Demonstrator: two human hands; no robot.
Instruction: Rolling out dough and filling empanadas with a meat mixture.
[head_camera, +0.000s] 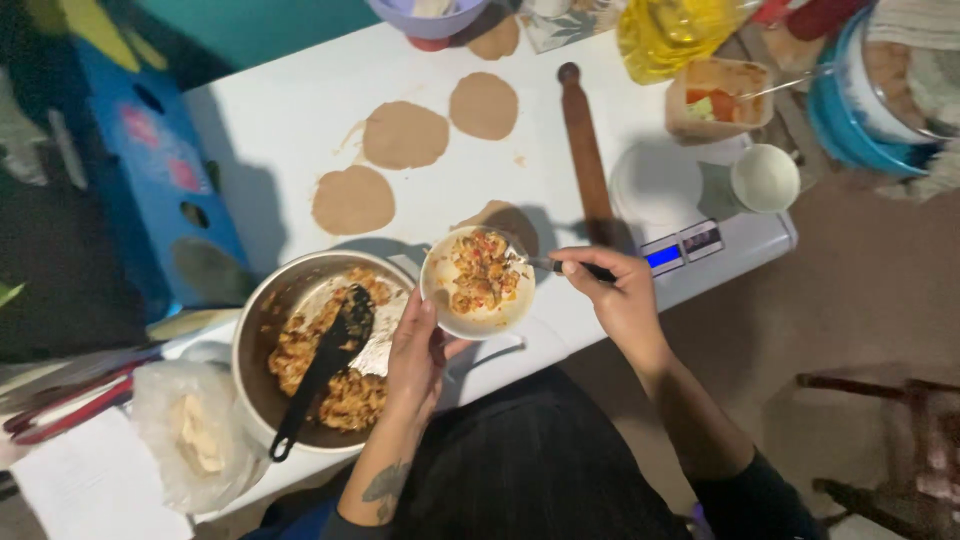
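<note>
Small white bowl (477, 282) of chopped filling sat cupped in the left hand (416, 355), fingers closed under its rim, held just above the worktop (280, 120) so the right hand (622, 295), pinching a spoon (545, 264), could scoop. Beside it stood the metal pot (262, 330) with a black spatula (322, 368). Farther off lay flat dough rounds (404, 135) and a rolling pin (585, 150).

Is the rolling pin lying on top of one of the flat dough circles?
No, the rolling pin lies on the bare white table, to the right of the dough circles and apart from them.
</note>
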